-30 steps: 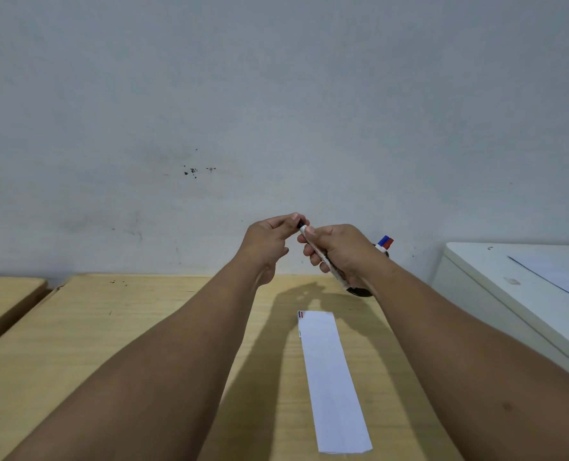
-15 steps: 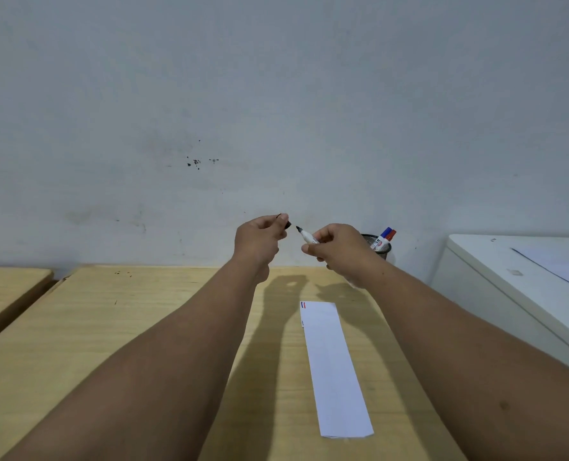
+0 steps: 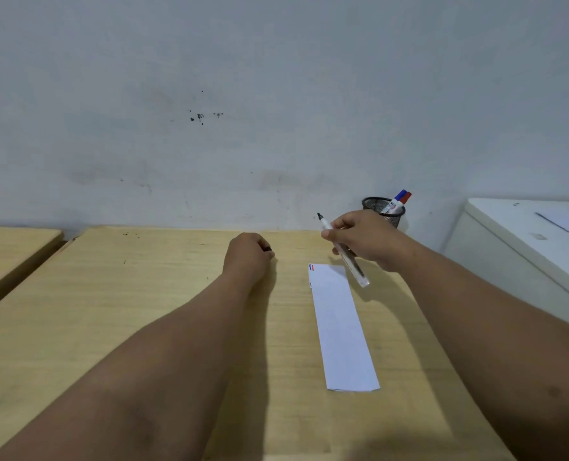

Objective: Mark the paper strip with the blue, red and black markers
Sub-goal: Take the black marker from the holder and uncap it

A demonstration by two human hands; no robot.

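**Uncapped black marker held above the strip's far end**

The right hand (image 3: 368, 239) is curled round the black marker (image 3: 342, 252), thumb and fingers pinched on the upper part of its clear barrel. The dark tip points up and away toward the wall, bare of its cap, while the butt end hangs down over the far right corner of the paper strip (image 3: 339, 324); whether it touches the paper cannot be told. Print on the barrel is too small to read.

The left hand (image 3: 248, 257) rests on the wooden table (image 3: 110, 311), closed into a loose fist around a small black cap (image 3: 268, 249), only a sliver of which shows between the fingertips. It lies well left of the strip, apart from it.

The strip lies flat on the table, long and white, running away from the person, its near end folded. At its far left corner sit two short marks side by side, one blue and one red (image 3: 311, 267); a tiny dark tick shows on the left edge just below them.

Behind the right hand, against the wall, stands a black mesh pen cup (image 3: 384, 211) holding the blue marker (image 3: 399, 196) and red marker (image 3: 407, 195), caps upward and leaning right. Their white barrels bear a label, not legible. A white cabinet (image 3: 509, 247) stands to the right of the table.
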